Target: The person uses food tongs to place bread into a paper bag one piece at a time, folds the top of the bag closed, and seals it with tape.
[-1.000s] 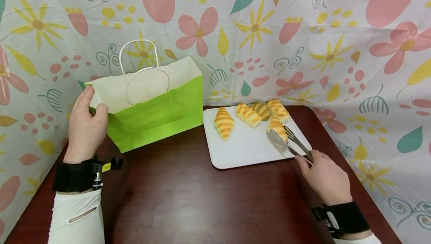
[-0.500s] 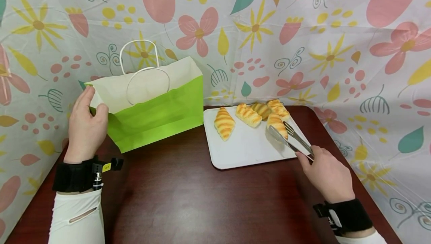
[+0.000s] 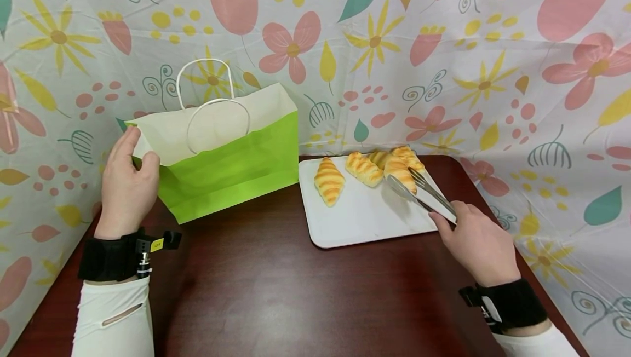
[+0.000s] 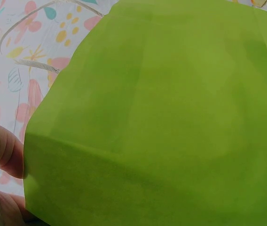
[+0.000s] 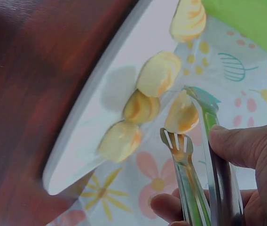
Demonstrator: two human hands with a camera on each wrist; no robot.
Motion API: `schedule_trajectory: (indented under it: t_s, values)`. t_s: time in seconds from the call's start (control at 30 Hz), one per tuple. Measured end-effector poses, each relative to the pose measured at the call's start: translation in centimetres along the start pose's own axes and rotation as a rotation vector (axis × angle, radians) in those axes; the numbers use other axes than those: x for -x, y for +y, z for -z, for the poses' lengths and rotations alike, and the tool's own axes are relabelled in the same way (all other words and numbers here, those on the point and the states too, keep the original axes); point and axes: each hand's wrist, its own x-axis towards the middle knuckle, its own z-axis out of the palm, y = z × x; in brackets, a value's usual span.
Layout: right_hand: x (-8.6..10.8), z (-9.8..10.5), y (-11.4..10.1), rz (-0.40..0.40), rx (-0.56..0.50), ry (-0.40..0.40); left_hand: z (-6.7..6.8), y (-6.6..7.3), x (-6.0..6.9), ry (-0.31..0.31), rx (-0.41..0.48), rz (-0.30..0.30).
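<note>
At the left, my left hand holds the left edge of a green paper bag by its rim. The bag stands upright with a white inside and white handles; its bottom inside is hidden. My right hand grips metal tongs, one arm ending in a fork shape, the other in a flat blade. Between the tongs' ends is a striped bread roll, which looks raised off the white tray. In the right wrist view the roll sits between both tips.
Several other breads lie on the tray: a pointed roll at the left, a twisted pastry, a darker bun and another pastry along the back. A patterned cloth hangs behind the dark wooden table.
The tongs and the bread roll between them have shifted slightly up and left, overlapping the darker bun in view. My left hand and the bag have stayed in place.
</note>
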Motion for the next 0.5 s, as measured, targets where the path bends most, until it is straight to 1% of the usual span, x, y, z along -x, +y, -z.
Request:
schedule_trajectory:
  t_s: [0.5]
  values:
    - [-2.1,1.8,-1.9,0.092,0.002,0.040,0.0,0.0,0.0,0.000,-0.018,-0.002]
